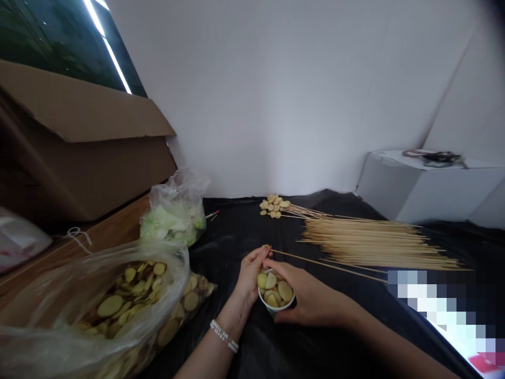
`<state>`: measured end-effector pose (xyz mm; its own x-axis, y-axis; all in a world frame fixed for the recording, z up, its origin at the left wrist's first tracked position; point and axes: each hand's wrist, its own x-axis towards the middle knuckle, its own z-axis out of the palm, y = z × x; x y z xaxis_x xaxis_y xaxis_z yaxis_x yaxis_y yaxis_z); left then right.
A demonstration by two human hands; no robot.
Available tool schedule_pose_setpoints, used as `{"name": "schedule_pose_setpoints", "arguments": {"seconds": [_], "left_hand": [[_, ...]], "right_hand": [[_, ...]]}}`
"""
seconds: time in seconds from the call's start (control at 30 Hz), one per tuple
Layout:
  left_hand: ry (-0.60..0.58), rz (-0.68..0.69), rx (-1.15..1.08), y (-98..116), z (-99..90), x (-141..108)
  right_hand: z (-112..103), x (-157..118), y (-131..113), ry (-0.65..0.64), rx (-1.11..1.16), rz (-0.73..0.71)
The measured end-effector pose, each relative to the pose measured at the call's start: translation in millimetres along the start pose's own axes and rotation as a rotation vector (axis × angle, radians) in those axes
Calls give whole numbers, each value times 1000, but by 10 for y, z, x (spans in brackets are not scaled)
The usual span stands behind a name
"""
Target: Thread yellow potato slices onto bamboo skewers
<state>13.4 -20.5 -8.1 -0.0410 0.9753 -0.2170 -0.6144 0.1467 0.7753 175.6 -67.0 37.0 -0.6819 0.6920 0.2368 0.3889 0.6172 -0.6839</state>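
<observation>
My left hand (250,272) is closed, its thumb and fingers pinching a small potato slice (267,247) at the tip of a bamboo skewer (323,261). The skewer's long shaft runs off to the right, above my right hand (311,296). That hand curls around a white paper cup (272,310) filled with potato slices (275,289); its index finger reaches up close to the skewer tip. Whether that finger touches the skewer I cannot tell. Beyond my hands lie a bundle of bare bamboo skewers (366,242) and a cluster of skewered potato slices (273,205).
An open plastic bag of potato slices (181,305) stands at left, with a bag of pale green vegetables (173,221) behind it. A cardboard box (98,168) is farther left. Black sheeting (232,226) covers the table. At right are a white box (394,184) and a pixelated bright patch (442,310).
</observation>
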Motion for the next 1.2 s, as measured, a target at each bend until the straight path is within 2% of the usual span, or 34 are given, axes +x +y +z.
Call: {"name": "schedule_pose_setpoints", "arguments": {"seconds": [0.1, 0.2, 0.3, 0.37, 0.4, 0.47, 0.53, 0.57, 0.63, 0.73, 0.93, 1.1, 1.2], "left_hand": [[7, 2, 14, -7, 16, -6], [15, 1, 38, -9, 15, 9], [10, -1, 50, -12, 15, 18], [6, 3, 55, -13, 26, 6], [2, 3, 61, -10, 33, -5], [-11, 9, 80, 0, 49, -31], [-27, 21, 104, 14, 60, -52], [-30, 28, 111, 21, 63, -58], [-29, 33, 118, 32, 63, -61], [-25, 35, 114, 35, 60, -52], [-45, 62, 126, 31, 46, -46], [-51, 75, 136, 29, 39, -46], [-40, 65, 141, 23, 45, -54]], "right_hand": [[56, 12, -31, 12, -2, -15], [44, -4, -85, -42, -4, -25], [-51, -40, -111, -139, -14, -34], [-152, -53, -102, -146, -12, -36], [-205, -53, -88, -91, -21, -22], [-294, -42, -34, 147, -127, 30], [-337, -25, 52, 345, -376, 59], [-340, -18, 100, 377, -509, 67], [-313, -6, 191, 327, -668, 101], [-241, 4, 257, 229, -695, 164], [-122, 14, 195, 295, -850, 133], [-71, 30, 221, 217, -739, 199], [-57, 41, 263, 231, -660, 214]]}}
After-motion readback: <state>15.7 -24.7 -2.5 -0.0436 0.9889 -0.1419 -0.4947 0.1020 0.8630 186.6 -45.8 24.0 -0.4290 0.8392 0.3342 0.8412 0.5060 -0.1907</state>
